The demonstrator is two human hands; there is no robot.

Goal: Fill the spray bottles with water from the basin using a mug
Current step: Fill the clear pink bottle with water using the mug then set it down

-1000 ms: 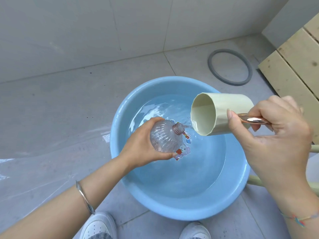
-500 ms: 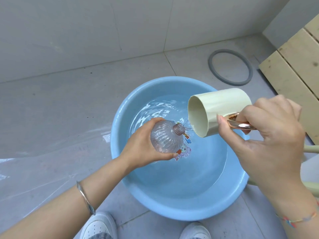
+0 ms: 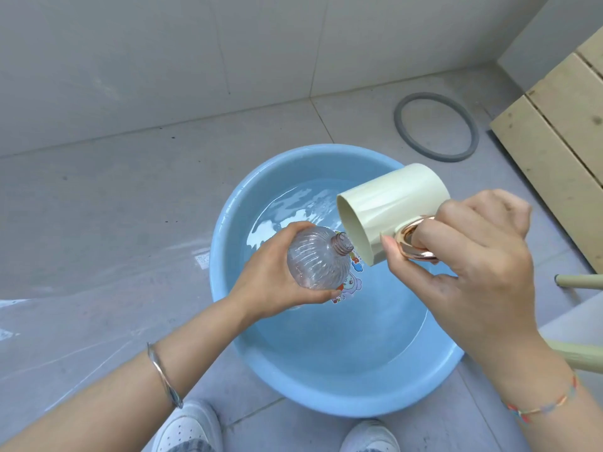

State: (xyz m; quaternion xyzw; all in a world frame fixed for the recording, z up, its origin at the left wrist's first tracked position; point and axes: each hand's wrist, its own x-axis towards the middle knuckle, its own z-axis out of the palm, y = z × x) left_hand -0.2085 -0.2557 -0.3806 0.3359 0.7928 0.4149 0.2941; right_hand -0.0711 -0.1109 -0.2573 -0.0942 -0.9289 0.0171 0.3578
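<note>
Grey ring (image 3: 398,125) and wooden planks (image 3: 554,125) lie beyond the blue basin (image 3: 342,398).

1 basin (image 3: 326,406), 1 mug (image 3: 391,197), 1 bottle (image 3: 313,264)

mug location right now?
Head view, right of centre: the mug is tipped over the blue basin, handle held by the right hand, its rim beside the neck of the bottle.
</note>
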